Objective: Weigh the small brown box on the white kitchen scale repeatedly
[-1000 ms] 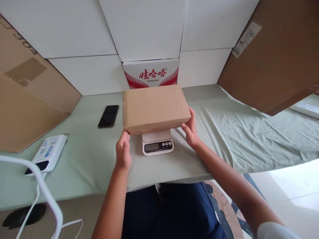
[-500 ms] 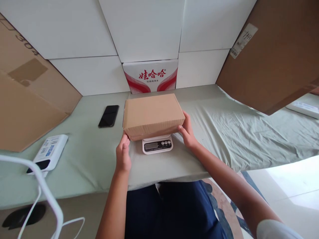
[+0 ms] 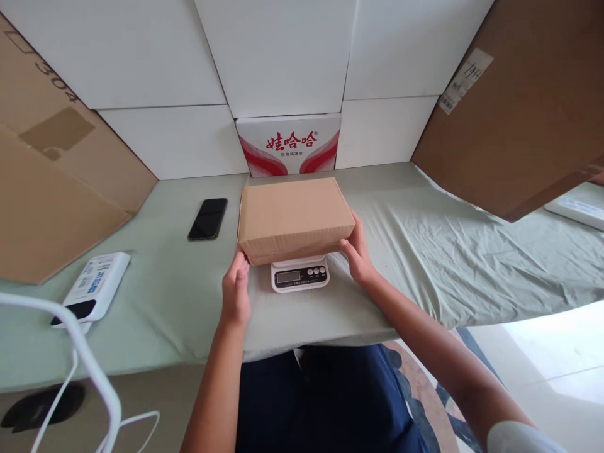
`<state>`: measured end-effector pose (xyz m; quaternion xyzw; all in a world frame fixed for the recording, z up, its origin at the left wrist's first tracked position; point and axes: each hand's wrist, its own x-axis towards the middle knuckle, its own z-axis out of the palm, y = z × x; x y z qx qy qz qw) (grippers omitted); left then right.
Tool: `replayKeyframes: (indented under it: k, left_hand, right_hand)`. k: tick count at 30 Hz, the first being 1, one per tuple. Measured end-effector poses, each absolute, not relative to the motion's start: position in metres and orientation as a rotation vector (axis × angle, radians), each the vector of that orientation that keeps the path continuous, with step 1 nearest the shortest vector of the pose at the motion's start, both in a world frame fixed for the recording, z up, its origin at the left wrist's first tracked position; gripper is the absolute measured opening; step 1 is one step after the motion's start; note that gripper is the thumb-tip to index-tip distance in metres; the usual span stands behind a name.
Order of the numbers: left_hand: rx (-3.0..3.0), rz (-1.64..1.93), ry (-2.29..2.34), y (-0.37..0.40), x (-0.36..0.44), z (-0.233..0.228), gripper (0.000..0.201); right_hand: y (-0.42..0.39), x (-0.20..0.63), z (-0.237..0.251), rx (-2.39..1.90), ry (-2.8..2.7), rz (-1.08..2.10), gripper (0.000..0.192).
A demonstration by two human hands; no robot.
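A closed brown cardboard box (image 3: 295, 214) is held level between my two hands, over a small white digital scale (image 3: 301, 277). My left hand (image 3: 236, 289) grips its near left corner, thumb against the side and fingers partly hidden. My right hand (image 3: 357, 251) holds the near right corner, with the thumb on the front face and the other fingers beneath and behind. The box hides most of the scale's platform; only the display and buttons show in front. Whether the box rests on the platform, I cannot tell.
A black smartphone (image 3: 207, 219) lies left of the box. Farther left are a white device (image 3: 94, 286) and a white cable or tube (image 3: 89, 358). Large cardboard panels (image 3: 56, 170) flank the green cloth (image 3: 179, 302). A red-and-white carton (image 3: 290, 145) stands behind.
The whole view has shifted slightly, so things appear a little to the right. Both hands keep their hold on the box, which stays over the scale.
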<state>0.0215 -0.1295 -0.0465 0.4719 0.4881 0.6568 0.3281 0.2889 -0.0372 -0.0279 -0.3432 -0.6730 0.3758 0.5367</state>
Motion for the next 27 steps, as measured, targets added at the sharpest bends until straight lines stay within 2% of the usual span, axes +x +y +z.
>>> replayKeyframes:
  k: [4,9,12,15,21,27]
  left_hand:
    - [1.266,1.778,1.190,-0.112,0.013,-0.023,0.082]
    - [1.328,1.810,1.019,-0.038,-0.004,0.005,0.075]
    - [1.252,1.799,1.025,0.009,-0.003,-0.008,0.092]
    - [1.169,1.746,1.078,0.033,0.001,-0.033,0.101]
    - [1.125,1.725,1.082,0.034,-0.002,-0.059,0.088]
    - [1.066,1.730,1.118,0.033,-0.007,-0.058,0.092]
  right_hand:
    - [-0.027,0.283,-0.007,-0.759,-1.589,0.849,0.072]
    - [0.029,0.264,0.016,-0.712,-1.581,0.745,0.076]
    - [0.067,0.252,0.003,-0.716,-1.520,0.818,0.082]
    - [0.088,0.247,-0.020,-0.751,-1.437,0.867,0.084]
    - [0.093,0.249,-0.041,-0.837,-1.476,0.906,0.080]
    - [0.095,0.251,-0.045,-0.883,-1.434,1.020,0.076]
